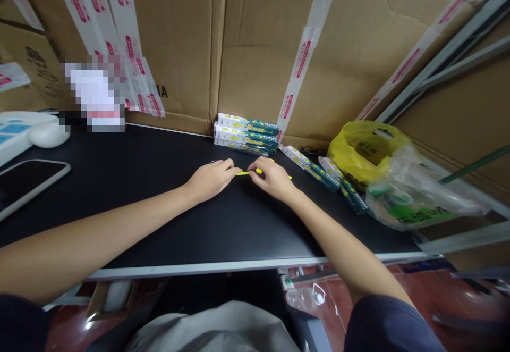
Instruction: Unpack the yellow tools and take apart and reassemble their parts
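A thin yellow stick (241, 173), pen-like in shape, runs between my two hands just above the black table (191, 235). My left hand (213, 181) is closed on its left end, with thumb and fingers pinched together. Farther along, the fingers of my right hand (273, 178) pinch the stick, and small yellow parts poke out around them. Its exact kind is partly hidden by the fingers. Behind the hands lies a stack of slim white-and-green printed boxes (247, 135), with a clear packet (245, 147) at its front.
Two similar slim boxes, one (311, 167) beside the other (345, 186), lie to the right. Past them sit a yellow plastic bag (350, 150) and a clear bag (418, 198). A phone (30, 184) rests at left. Taped cardboard (179, 38) walls the back.
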A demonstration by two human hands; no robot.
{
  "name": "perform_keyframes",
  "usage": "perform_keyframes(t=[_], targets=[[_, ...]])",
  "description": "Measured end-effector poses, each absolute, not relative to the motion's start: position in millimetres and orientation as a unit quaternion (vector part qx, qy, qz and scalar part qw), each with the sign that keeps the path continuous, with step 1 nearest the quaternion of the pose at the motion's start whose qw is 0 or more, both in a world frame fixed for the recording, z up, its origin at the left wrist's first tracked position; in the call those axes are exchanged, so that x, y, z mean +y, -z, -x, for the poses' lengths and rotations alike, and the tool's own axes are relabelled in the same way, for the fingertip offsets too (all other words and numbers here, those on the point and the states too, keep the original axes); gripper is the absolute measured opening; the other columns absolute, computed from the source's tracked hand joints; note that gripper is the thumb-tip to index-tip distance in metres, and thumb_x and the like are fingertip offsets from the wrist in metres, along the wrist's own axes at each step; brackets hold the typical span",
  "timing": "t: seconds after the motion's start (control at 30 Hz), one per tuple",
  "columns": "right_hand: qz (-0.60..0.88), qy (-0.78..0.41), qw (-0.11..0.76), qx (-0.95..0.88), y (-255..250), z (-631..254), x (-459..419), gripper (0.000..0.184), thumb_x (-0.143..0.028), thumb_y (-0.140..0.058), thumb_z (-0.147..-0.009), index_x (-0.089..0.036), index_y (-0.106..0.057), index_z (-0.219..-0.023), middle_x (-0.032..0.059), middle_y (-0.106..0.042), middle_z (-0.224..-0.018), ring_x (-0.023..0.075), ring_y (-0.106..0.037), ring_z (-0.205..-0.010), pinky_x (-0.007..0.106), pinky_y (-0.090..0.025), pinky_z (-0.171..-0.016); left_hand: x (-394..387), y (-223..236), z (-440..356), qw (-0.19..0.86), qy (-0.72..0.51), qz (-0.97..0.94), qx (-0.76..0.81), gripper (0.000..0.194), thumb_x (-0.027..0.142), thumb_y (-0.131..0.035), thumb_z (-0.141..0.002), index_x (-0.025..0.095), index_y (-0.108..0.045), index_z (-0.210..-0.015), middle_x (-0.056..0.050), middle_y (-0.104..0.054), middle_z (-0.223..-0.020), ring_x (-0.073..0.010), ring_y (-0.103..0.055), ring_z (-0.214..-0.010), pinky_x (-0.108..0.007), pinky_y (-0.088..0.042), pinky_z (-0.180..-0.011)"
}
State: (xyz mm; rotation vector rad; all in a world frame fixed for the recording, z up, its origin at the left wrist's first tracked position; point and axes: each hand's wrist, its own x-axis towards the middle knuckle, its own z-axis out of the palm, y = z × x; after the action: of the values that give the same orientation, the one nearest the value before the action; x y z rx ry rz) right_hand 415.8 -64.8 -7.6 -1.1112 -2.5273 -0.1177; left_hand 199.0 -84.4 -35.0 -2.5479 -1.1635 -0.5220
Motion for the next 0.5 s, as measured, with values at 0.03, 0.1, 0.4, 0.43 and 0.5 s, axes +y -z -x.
perform_keyframes(t=[0.03,0.1,0.4,0.43,0.5], targets=[[0.379,0.036,0.183,-0.907,8.9,-413.7,-66.4,0.009,-0.025,-0.051,-0.090,-0.020,-0.059,-0.092,0.0033,-0.062,-0.092,0.0159,-0.055,-0.086,0.025,-0.038,-0.072,-84.2,35.3,-198.8,0.146,0.185,0.887,-0.397,0.029,0.019,-0.041,-0.095,0.022,-0.059,-0.118,-0.004,-0.057,-0.095,-0.0165,-0.058,-0.084,-0.026,-0.046,-0.069],[0.370,0.039,0.171,-0.912,11.5,-410.7,-68.5,0.010,-0.027,-0.054,-0.090,-0.019,-0.061,-0.089,0.0042,-0.061,-0.090,0.0170,-0.053,-0.087,0.026,-0.037,-0.073,-83.5,36.0,-198.3,0.144,0.195,0.890,-0.386,0.028,0.020,-0.041,-0.095,0.022,-0.060,-0.116,-0.004,-0.057,-0.094,-0.0166,-0.058,-0.083,-0.026,-0.046,-0.068],[0.456,0.112,0.135,-0.873,13.1,-408.5,-52.3,0.015,-0.030,-0.051,-0.092,-0.019,-0.062,-0.090,0.0062,-0.062,-0.092,0.0185,-0.054,-0.088,0.026,-0.036,-0.069,-84.1,35.7,-199.9,0.160,0.303,0.894,-0.289,0.030,0.018,-0.043,-0.093,0.019,-0.057,-0.119,-0.009,-0.057,-0.119,-0.0217,-0.052,-0.113,-0.041,-0.039,-0.103],[0.461,0.121,0.122,-0.871,13.1,-406.7,-47.4,0.015,-0.029,-0.050,-0.092,-0.019,-0.062,-0.091,0.0066,-0.063,-0.092,0.0190,-0.054,-0.088,0.027,-0.036,-0.069,-84.7,35.7,-200.4,0.159,0.292,0.904,-0.270,0.029,0.018,-0.043,-0.093,0.019,-0.059,-0.117,-0.009,-0.058,-0.118,-0.0215,-0.052,-0.112,-0.041,-0.039,-0.103],[0.468,0.143,0.095,-0.867,12.7,-402.0,-37.1,0.014,-0.027,-0.050,-0.092,-0.019,-0.062,-0.093,0.0078,-0.064,-0.093,0.0203,-0.055,-0.089,0.028,-0.037,-0.070,-85.4,35.8,-201.1,0.156,0.273,0.917,-0.247,0.027,0.019,-0.044,-0.093,0.019,-0.061,-0.113,-0.008,-0.059,-0.116,-0.0213,-0.054,-0.110,-0.040,-0.041,-0.101]])
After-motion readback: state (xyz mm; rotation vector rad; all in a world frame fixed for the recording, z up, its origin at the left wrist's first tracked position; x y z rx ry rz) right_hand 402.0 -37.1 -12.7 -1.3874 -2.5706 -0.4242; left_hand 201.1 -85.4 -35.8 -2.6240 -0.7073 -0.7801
